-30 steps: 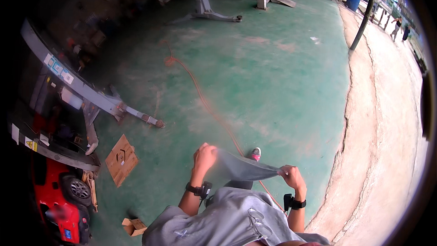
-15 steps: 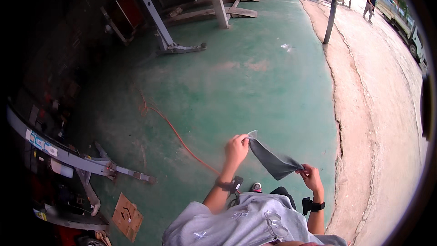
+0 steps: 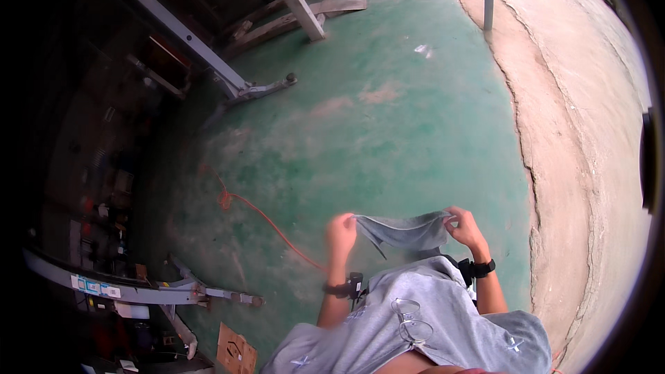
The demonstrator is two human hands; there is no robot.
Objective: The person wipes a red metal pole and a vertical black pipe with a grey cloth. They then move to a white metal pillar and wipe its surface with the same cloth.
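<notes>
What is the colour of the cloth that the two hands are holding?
The cloth is grey, slightly bluish; it shows best in the head view.

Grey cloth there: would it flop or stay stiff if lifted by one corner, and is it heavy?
Probably floppy: the grey cloth sags between the left grip and right grip. Likely light too, since it looks thin and is held only by its ends.

Rag (image 3: pixel 410 233) – matt cloth; floor (image 3: pixel 402 152) – smooth; pavement (image 3: pixel 575 118) rough.
</notes>
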